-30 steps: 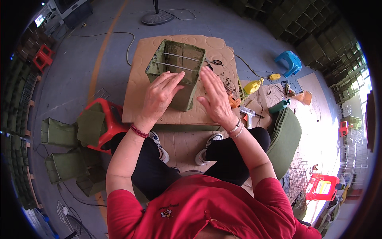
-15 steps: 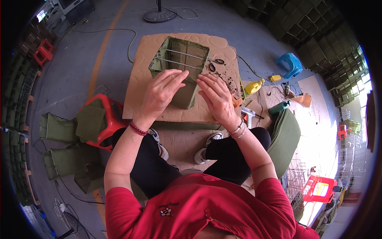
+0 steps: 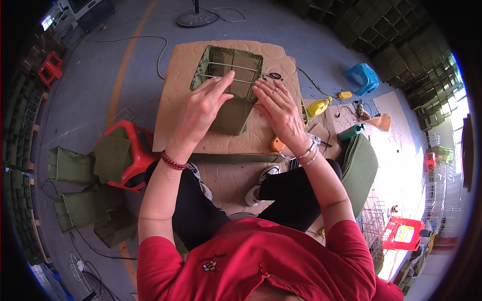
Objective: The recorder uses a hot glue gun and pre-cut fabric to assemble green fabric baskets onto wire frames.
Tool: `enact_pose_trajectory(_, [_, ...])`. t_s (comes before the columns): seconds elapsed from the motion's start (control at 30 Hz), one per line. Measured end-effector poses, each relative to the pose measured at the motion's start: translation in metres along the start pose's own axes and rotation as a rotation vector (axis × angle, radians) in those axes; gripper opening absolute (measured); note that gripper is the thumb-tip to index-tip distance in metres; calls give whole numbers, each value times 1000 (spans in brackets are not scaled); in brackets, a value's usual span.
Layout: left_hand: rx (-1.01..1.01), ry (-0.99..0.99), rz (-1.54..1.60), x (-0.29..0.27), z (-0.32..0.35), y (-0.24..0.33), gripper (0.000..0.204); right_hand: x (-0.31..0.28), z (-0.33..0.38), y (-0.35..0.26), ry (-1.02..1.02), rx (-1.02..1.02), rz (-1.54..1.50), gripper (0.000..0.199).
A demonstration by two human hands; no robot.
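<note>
A green fabric-covered box (image 3: 232, 118) with an open top and two thin metal bars across its mouth lies before me on a cardboard-topped table (image 3: 173, 100). At its near left rim is my left hand (image 3: 201, 108), fingers stretched out together and thumb apart. My right hand (image 3: 281, 108) rests its extended fingers by the box's near right corner. Neither hand wraps around anything I can see; contact under the fingertips is partly hidden. Black-handled scissors (image 3: 274, 76) show beyond my right hand, partly covered by it. Below that hand sits a small orange object (image 3: 277, 145).
Green box shells (image 3: 75, 164) and a red stool (image 3: 133, 155) stand at left. To the right are a yellow bottle (image 3: 319, 107), a dark green bottle (image 3: 350, 132), stacked green sheets (image 3: 360, 170) and a blue stool (image 3: 362, 79). A cable (image 3: 163, 55) crosses the floor.
My left hand has shifted slightly left with its fingers lifted more. The right hand has moved slightly right, now covering part of the scissors. The orange object now shows nearer the table's front edge.
</note>
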State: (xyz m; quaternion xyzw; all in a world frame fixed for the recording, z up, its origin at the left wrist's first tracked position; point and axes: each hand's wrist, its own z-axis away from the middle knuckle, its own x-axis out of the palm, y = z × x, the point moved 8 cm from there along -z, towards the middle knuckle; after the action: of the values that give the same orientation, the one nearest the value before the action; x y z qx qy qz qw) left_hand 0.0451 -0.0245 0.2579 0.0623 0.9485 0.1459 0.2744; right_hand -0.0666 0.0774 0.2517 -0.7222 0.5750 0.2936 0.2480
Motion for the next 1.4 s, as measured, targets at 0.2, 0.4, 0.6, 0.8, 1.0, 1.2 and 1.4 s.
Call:
enact_pose_trajectory(0.2, [-31, -121, 5, 4, 8, 0, 47, 22, -3, -19, -2, 50, -8, 25])
enact_pose_trajectory(0.4, [-73, -167, 56, 10, 6, -6, 40, 25, -10, -6, -145, 19, -96, 27])
enact_pose_trajectory(0.6, [-21, 86, 60, -14, 5, 8, 42, -14, 9, -20, 86, 69, -45, 37])
enact_pose_trajectory(0.8, [-19, -160, 102, 17, 6, 3, 41, 18, 7, -29, 30, 105, -11, 35])
enact_pose_trajectory(1.0, [-64, -148, 96, 20, 5, 2, 44, 0, 2, -9, 35, 137, -256, 29])
enact_pose_trajectory(1.2, [62, -53, -9, 9, 7, 17, 46, -8, 20, 32, 140, 505, -353, 28])
enact_pose_trajectory(1.4, [-15, -98, 59, 24, 3, 2, 41, 21, 11, 31, 130, 402, -340, 28])
